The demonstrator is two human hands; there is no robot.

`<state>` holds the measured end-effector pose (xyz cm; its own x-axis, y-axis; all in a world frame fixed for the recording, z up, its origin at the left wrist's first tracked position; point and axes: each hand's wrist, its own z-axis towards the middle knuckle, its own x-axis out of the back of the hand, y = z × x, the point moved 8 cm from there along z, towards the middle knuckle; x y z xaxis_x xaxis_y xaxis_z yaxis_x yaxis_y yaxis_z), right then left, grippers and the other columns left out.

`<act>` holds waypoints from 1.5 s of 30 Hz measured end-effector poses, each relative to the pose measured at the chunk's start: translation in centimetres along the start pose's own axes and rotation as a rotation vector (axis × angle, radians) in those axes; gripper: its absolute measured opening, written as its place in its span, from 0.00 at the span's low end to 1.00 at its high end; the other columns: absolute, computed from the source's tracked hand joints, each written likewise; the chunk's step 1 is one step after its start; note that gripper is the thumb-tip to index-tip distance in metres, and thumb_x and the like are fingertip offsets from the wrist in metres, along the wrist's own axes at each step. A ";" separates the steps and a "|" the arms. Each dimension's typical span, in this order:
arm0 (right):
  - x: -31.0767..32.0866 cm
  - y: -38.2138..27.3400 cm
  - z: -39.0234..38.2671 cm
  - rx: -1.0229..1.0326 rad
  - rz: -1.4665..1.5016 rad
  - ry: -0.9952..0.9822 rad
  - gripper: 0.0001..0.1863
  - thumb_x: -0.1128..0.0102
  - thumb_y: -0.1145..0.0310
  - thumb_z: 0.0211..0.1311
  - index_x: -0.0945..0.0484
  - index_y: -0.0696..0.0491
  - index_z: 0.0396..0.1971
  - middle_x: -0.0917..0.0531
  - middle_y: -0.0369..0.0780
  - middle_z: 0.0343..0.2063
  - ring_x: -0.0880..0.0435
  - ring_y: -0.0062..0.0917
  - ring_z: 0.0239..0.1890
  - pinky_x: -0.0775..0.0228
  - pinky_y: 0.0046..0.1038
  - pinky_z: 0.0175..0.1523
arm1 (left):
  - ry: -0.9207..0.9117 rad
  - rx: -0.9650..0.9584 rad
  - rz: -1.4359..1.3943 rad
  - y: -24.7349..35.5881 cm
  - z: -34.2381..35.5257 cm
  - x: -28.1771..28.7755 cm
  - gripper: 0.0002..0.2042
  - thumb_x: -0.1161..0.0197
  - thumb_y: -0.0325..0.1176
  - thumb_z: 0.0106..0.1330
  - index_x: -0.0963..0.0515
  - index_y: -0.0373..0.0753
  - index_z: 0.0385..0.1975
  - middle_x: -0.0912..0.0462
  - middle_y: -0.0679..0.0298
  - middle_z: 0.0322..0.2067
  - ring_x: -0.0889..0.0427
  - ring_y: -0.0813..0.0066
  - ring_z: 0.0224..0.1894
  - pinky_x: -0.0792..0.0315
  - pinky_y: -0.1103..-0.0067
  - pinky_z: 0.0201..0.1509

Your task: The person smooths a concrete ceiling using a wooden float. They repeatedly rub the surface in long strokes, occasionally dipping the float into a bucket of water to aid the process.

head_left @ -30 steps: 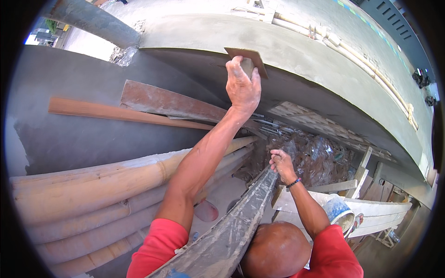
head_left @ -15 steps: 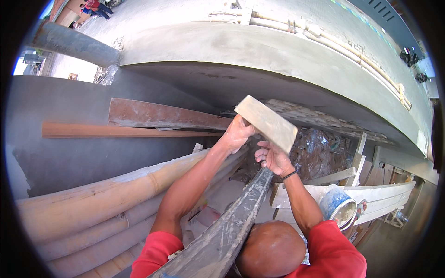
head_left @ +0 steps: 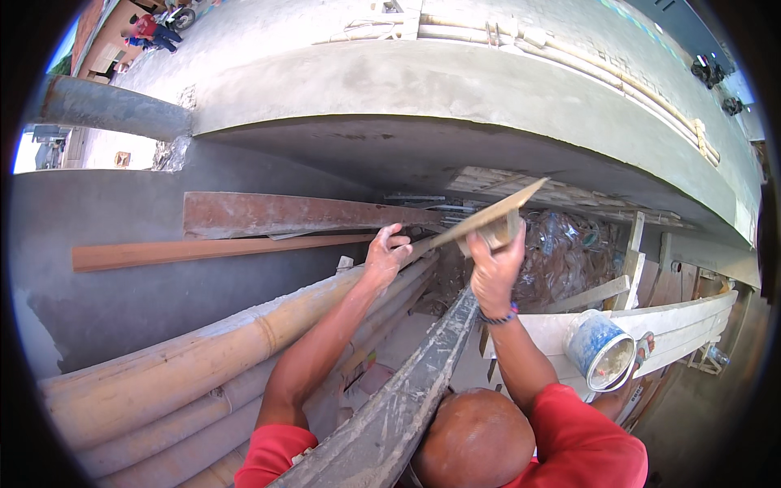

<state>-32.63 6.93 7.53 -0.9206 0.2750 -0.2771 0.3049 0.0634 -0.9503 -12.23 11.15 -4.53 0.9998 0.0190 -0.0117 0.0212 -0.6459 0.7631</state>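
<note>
At the left, thick bamboo poles (head_left: 195,351) lie below a long reddish plank (head_left: 277,215). The left hand (head_left: 386,259) is empty, fingers loosely spread, just off the board's (head_left: 490,212) lower end. The board's long axis slants up to the right; the right hand (head_left: 498,275), nearer, grips its handle (head_left: 493,233) underneath. Open room shows between board and concrete beam (head_left: 455,85); a bucket (head_left: 590,342) stands farther right.

Float (head_left: 490,214) from left hand (head_left: 386,255) to right hand (head_left: 497,276)
</note>
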 end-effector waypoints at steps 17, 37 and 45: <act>-5.1 9.4 5.0 0.116 -0.422 0.279 0.27 0.37 0.70 0.53 0.39 0.62 0.49 0.29 0.52 0.42 0.28 0.43 0.45 0.37 0.40 0.53 | 0.050 -0.031 0.103 -2.7 0.7 -0.1 0.25 0.41 0.26 0.60 0.37 0.32 0.58 0.21 0.59 0.41 0.24 0.76 0.43 0.31 0.78 0.49; -0.2 0.6 10.2 0.398 -0.385 0.458 0.26 0.38 0.70 0.57 0.43 0.63 0.48 0.31 0.51 0.39 0.28 0.40 0.39 0.37 0.42 0.49 | -0.137 0.142 0.145 -3.7 -1.5 -1.8 0.23 0.43 0.34 0.65 0.36 0.33 0.58 0.23 0.59 0.43 0.22 0.74 0.41 0.27 0.76 0.47; 1.9 4.0 6.4 0.249 -0.334 0.406 0.28 0.37 0.70 0.56 0.42 0.64 0.50 0.28 0.51 0.38 0.26 0.38 0.40 0.34 0.38 0.48 | -0.153 0.101 0.205 -4.0 -1.4 -1.1 0.23 0.44 0.36 0.66 0.36 0.33 0.58 0.23 0.58 0.44 0.22 0.73 0.42 0.28 0.75 0.47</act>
<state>-34.68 1.57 2.30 -0.7750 0.6278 0.0730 -0.0974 -0.0045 -0.9952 -13.45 14.76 -6.71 0.9725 -0.2306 0.0331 -0.1889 -0.6972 0.6915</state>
